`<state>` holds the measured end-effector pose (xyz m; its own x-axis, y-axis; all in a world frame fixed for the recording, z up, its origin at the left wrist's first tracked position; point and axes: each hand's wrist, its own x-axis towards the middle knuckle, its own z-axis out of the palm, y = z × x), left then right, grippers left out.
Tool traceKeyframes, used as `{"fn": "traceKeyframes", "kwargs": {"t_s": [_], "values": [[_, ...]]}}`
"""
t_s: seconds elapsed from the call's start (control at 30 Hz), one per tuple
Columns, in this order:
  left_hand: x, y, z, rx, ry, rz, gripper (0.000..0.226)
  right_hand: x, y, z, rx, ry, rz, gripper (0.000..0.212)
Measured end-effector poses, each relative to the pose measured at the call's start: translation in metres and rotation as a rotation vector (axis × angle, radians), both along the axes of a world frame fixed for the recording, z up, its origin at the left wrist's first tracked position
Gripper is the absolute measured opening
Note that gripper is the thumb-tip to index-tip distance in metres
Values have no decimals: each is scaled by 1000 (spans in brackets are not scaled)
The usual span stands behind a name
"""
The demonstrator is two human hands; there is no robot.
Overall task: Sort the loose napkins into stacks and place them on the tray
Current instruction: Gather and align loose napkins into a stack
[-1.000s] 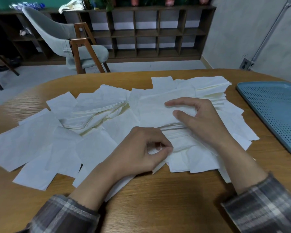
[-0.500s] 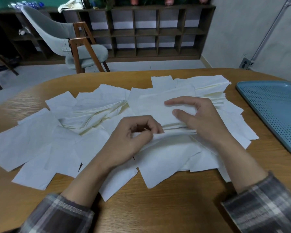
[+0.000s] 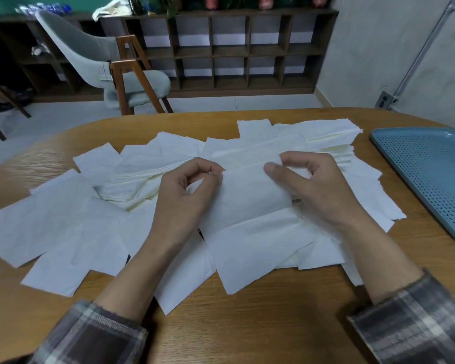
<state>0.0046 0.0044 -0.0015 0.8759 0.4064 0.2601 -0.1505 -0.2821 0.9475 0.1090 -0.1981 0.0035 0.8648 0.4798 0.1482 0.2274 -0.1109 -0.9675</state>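
Note:
Several loose white napkins (image 3: pixel 63 222) lie spread over the wooden table (image 3: pixel 247 324), some in a rough pile (image 3: pixel 334 143) at the back right. One napkin (image 3: pixel 247 195) is lifted and folded over in the middle. My left hand (image 3: pixel 187 195) pinches its left edge with thumb and curled fingers. My right hand (image 3: pixel 313 185) pinches its right edge, thumb on top. The blue perforated tray (image 3: pixel 431 174) sits at the right edge of the table with nothing visible on it.
A grey chair with wooden legs (image 3: pixel 121 74) stands behind the table. A dark cubby shelf (image 3: pixel 234 51) runs along the back wall. Bare wood shows along the table's near edge.
My left hand has drawn a napkin up from the near edge of the pile toward the middle. My right hand has left off pressing flat on the pile and now pinches that napkin's other side.

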Motion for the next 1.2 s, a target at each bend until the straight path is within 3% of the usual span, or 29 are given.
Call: {"fn": "traceKeyframes", "kwargs": {"t_s": [0.07,0.2,0.33,0.43,0.67,0.8,0.9,1.07,1.2], "values": [[-2,1,2,25,0,-32,21,3,-1,-3,3,-11,-7,43],[-5,0,6,68,50,-155,21,3,-6,0,67,-12,45,14],[-6,6,8,-38,163,-287,20,1,-5,5,21,-59,53,16],[-5,10,10,-135,257,-351,6,1,-4,6,2,-51,45,16],[-7,13,9,-102,381,-445,16,0,-4,7,-1,-37,43,15],[-6,14,7,-100,411,-470,34,-1,-4,8,-7,-16,45,15],[-6,15,6,-116,439,-515,19,-2,-3,9,-8,-7,51,15],[-4,19,0,-99,477,-553,19,-4,-7,14,-81,-13,123,17],[-4,16,2,-112,449,-544,3,-3,-9,17,-141,-39,222,17]]}}
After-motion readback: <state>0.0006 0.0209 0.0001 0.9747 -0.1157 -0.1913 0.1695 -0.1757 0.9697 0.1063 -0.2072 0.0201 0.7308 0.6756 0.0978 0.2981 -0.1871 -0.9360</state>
